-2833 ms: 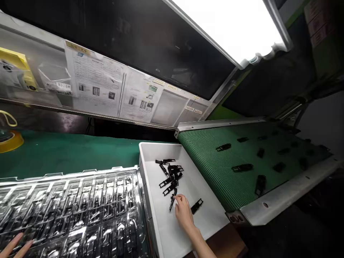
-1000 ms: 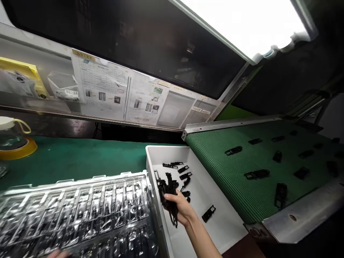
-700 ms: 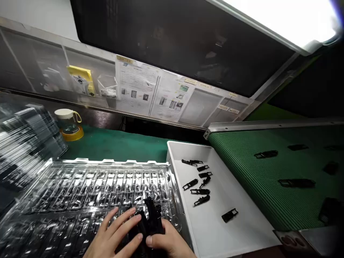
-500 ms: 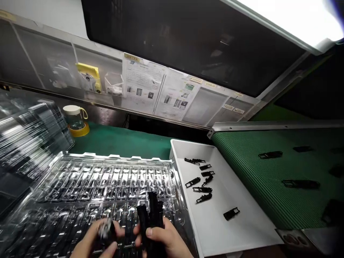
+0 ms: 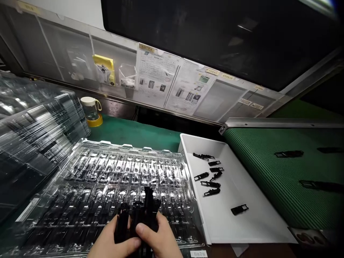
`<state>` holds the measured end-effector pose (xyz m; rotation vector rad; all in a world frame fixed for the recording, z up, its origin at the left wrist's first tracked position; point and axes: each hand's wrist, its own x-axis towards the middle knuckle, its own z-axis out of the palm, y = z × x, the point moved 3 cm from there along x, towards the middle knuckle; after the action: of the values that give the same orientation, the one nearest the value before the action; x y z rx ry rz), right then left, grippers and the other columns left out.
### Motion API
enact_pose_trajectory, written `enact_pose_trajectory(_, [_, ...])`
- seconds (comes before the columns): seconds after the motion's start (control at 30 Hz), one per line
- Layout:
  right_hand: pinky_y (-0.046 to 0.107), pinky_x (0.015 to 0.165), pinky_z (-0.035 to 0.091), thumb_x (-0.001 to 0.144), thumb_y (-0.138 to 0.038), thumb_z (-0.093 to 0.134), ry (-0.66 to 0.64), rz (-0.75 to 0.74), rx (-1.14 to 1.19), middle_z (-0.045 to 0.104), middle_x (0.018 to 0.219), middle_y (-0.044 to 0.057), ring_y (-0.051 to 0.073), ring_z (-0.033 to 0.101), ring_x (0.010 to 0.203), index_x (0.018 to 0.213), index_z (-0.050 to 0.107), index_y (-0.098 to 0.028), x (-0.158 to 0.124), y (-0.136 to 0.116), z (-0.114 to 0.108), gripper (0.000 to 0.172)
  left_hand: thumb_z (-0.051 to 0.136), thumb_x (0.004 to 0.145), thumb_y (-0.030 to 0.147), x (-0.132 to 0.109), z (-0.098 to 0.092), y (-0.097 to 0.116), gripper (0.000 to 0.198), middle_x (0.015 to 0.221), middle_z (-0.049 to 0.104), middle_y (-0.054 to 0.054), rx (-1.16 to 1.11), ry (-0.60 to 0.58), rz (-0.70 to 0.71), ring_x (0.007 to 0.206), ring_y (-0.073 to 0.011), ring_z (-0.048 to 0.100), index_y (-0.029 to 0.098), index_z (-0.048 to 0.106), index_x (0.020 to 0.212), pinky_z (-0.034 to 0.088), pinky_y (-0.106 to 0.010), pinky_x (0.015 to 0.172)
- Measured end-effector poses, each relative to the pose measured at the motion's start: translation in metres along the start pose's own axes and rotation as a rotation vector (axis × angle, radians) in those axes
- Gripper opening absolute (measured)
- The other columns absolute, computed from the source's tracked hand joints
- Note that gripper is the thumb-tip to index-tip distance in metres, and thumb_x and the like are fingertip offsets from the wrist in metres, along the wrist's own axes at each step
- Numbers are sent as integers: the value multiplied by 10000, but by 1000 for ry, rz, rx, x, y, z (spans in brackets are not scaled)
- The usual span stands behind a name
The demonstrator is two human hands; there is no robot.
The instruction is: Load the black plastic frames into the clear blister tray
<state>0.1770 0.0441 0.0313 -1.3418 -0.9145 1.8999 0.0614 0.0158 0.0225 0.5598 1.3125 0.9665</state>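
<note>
My left hand point(image 5: 111, 239) is closed around a black plastic part point(image 5: 122, 222), held upright. Right beside it, my right hand point(image 5: 159, 234) grips several upright black plastic parts point(image 5: 148, 211) in a bunch, its thumb across their front. The two hands are close together, and the lower ends of the parts are hidden by the fingers. Beneath them lies a clear plastic tray point(image 5: 107, 144) with rows of long moulded pockets. Dark shapes show in the nearer rows, but glare hides whether every pocket is filled.
A white bin point(image 5: 228, 225) with several loose black parts point(image 5: 211, 184) stands to the right. Beyond it, a green conveyor belt point(image 5: 258, 179) carries more parts. Stacked clear trays point(image 5: 40, 132) rise at left, near a lidded cup point(image 5: 90, 108). Instruction sheets point(image 5: 158, 71) hang behind.
My left hand has moved right, bringing its black part up against the bunch in my right hand. The camera view has turned, so the surroundings sit farther right.
</note>
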Motion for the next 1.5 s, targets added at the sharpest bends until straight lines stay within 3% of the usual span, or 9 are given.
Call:
enact_pose_trajectory(0.2, [290,746,384,622,-287,574,102,-208,-369,553,845,50,186,513,806,908,520,-162,-1,-7,-5,317,695,491,339,1,-5,-1,445,734,631,-83,-109,50,-21,718,-235,560,122,507,830,437,-341,664])
enact_pose_trajectory(0.33, [247,623,398,666,-265,503,-14,-442,-658,453,772,30,150,478,706,912,538,-195,-9,-7,4,258,692,501,331,0,-4,1,472,864,614,-99,-118,52,7,858,-273,528,144,498,888,388,-401,780])
enact_pose_trajectory(0.43, [271,631,387,702,-317,451,-63,-495,-688,442,775,41,166,468,710,974,527,-219,-19,-8,6,299,699,508,278,-4,0,4,437,876,612,-104,-196,-5,-64,873,-272,525,152,507,880,390,-392,786])
enact_pose_trajectory(0.57, [293,678,389,719,-438,416,-78,-254,-390,493,787,54,177,489,747,962,551,-205,-22,-11,-3,363,660,576,249,-9,2,12,330,833,622,-103,-278,-110,-155,791,-242,558,128,554,864,440,-307,670])
enact_pose_trajectory(0.67, [244,502,401,678,-416,497,-224,3,-18,496,646,29,121,493,564,872,567,-127,-15,-8,-7,356,612,636,264,-12,3,17,342,793,627,-96,-319,-180,-202,730,-225,568,129,545,943,430,-253,531])
enact_pose_trajectory(0.73, [206,419,373,653,-379,544,-241,60,105,498,581,13,95,474,483,820,547,-105,-10,-7,-8,321,593,659,245,-14,5,18,334,783,628,-91,-374,-215,-217,724,-211,568,134,539,969,416,-234,509])
enact_pose_trajectory(0.93, [166,367,339,579,-357,636,-140,60,103,523,575,5,67,461,423,683,506,-108,-8,-4,-8,300,632,624,245,-19,11,18,325,752,635,-80,-425,-130,-305,713,-221,574,135,566,922,453,-288,589])
enact_pose_trajectory(1.13, [159,344,345,590,-360,630,-98,101,118,577,687,48,79,487,445,805,514,-103,-11,-4,-7,354,594,656,206,-27,14,26,155,687,642,-49,-445,-48,-359,676,-220,586,149,600,801,478,-294,561])
enact_pose_trajectory(1.5, [193,405,375,626,-390,588,-175,78,64,536,606,28,82,466,450,805,544,-86,-14,-9,-4,356,578,671,234,-22,9,14,208,692,648,-54,-371,-178,-290,733,-231,579,175,595,870,470,-358,667])
